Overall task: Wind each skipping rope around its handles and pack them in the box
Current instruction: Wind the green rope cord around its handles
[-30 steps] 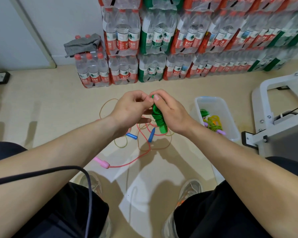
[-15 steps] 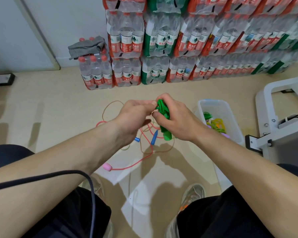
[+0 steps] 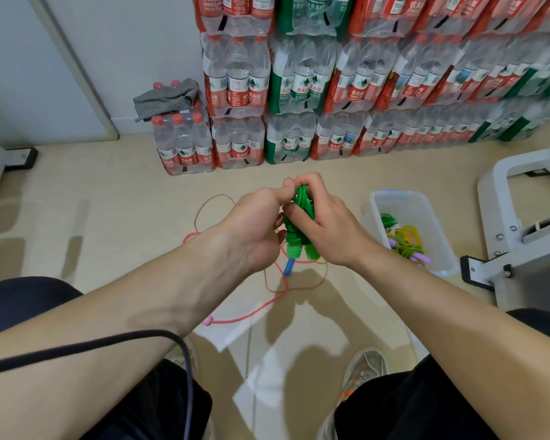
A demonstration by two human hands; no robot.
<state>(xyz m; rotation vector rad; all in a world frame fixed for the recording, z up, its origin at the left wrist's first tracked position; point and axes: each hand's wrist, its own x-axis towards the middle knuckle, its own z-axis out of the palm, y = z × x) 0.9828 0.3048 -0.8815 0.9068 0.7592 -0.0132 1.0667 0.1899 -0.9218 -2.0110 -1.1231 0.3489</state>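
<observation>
Both hands meet over the middle of the floor (image 3: 108, 217), in front of the person's knees, and between them is the green skipping rope (image 3: 303, 203), held in the air and touching nothing below. The right hand (image 3: 329, 228) wraps its fingers round the bundle from the right and seems to serve as the clamp that keeps the turns from slipping. The left hand (image 3: 254, 228) pinches the cord at the top of the bundle, thumb and fingertips closed on it, probably to tuck in or tighten the last turn.

The two green handles (image 3: 302, 253) lie side by side with the cord coiled around them. The bundle's long axis runs nearly upright, leaning a little: the handle butts point down and toward the person, and the wound top points up and away toward the packs of bottled water (image 3: 299, 90) along the floor's far edge.

The clear plastic box (image 3: 394, 195) stands on the floor just right of the right hand, with wound ropes already in it, so the finished bundle has a short way to go. A pink skipping rope (image 3: 251, 316) and a blue handle (image 3: 289, 268) lie loose on the floor beneath the hands, not yet wound.
</observation>
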